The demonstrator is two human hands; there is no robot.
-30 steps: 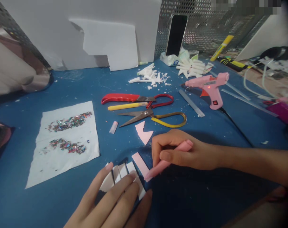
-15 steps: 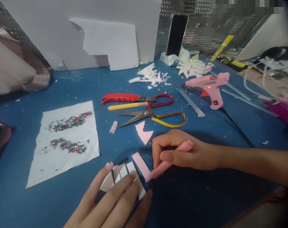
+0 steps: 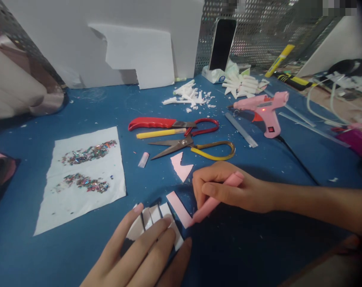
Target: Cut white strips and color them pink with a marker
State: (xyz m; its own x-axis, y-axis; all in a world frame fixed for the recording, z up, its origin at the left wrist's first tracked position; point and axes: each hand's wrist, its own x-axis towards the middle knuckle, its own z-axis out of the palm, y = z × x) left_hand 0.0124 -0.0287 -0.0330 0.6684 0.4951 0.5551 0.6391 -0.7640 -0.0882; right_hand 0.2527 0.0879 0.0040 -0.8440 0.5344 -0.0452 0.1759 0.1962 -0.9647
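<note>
My left hand (image 3: 145, 251) lies flat with fingers stretched out, pressing on a piece of white card cut into strips (image 3: 152, 217) near the front of the blue table (image 3: 79, 251). My right hand (image 3: 228, 187) is closed round a pink knife-like tool (image 3: 216, 199), held like a pen. Its tip touches the lower end of a pink paper strip (image 3: 178, 208) just right of the white card. A pink paper offcut (image 3: 181, 166) lies just above that strip.
Scissors with yellow handles (image 3: 195, 148), red-handled scissors (image 3: 203, 126), a red cutter (image 3: 157, 123) and a yellow pencil (image 3: 159, 134) lie in the middle. A pink glue gun (image 3: 263, 109) sits to the right, white paper with glitter (image 3: 82, 175) to the left, foam scraps (image 3: 189, 95) and a phone (image 3: 222, 44) behind.
My right hand has drawn the pink tool a little to the right and up along the pink strip's end. My left hand has stayed in place.
</note>
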